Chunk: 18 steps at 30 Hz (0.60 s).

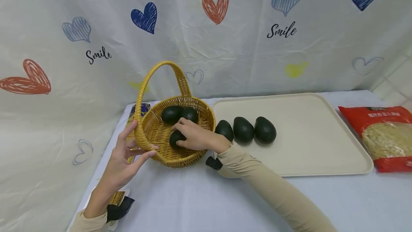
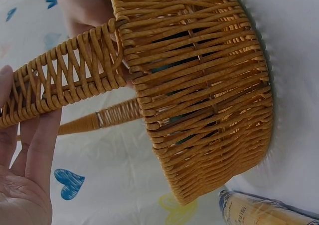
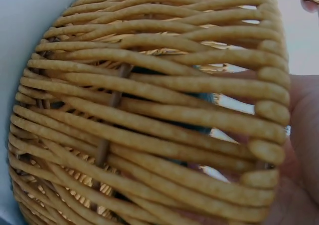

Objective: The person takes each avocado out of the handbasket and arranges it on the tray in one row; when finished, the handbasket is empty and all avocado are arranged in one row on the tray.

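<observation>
Heart-print curtain behind a pale table (image 1: 193, 203). Head view: right hand (image 1: 193, 137) grips an avocado (image 1: 176, 138) inside the basket (image 1: 206, 117); two remain at 12 o'clock, three sit on the tray (image 1: 322, 135) at 3 o'clock. Left-wrist view: left hand (image 2: 25, 180), fingers straight, steadies the handle. Right-wrist view: wicker only; grip probably hidden.

My arms: long beige sleeves, snug, fabric smooth with faint creases, reaching to wrists. My left hand (image 1: 123, 160) bare, no rings visible. My right hand (image 1: 196, 137) bare too. Small black device strapped under each wrist: left wrist device (image 1: 119, 208), right wrist device (image 1: 214, 163), matte black casing.
</observation>
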{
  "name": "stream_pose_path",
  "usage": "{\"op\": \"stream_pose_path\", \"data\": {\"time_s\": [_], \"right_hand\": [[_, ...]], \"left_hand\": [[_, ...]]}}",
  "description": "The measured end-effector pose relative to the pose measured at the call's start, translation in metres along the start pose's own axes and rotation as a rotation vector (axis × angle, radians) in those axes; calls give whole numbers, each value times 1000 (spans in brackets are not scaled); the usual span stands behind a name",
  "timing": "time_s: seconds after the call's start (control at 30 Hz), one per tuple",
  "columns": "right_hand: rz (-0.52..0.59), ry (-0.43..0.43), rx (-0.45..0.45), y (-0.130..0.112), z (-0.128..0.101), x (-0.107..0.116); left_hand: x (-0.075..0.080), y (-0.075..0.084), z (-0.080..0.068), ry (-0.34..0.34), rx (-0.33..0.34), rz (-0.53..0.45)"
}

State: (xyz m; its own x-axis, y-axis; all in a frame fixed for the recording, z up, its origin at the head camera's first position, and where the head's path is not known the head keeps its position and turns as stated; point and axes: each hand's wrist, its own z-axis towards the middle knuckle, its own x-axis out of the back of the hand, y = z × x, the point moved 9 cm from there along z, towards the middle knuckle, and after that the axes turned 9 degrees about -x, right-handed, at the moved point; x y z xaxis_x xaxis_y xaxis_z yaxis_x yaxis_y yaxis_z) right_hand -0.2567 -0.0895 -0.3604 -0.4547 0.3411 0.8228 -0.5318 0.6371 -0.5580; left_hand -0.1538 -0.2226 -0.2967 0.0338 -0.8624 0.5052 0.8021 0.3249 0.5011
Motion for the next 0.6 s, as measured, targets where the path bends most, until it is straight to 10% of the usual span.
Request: {"op": "stream_pose_path", "data": {"time_s": [0.6], "right_hand": [[58,35,155,-14,6,-4]], "left_hand": [[-1,1,0,1,-5,26]]}}
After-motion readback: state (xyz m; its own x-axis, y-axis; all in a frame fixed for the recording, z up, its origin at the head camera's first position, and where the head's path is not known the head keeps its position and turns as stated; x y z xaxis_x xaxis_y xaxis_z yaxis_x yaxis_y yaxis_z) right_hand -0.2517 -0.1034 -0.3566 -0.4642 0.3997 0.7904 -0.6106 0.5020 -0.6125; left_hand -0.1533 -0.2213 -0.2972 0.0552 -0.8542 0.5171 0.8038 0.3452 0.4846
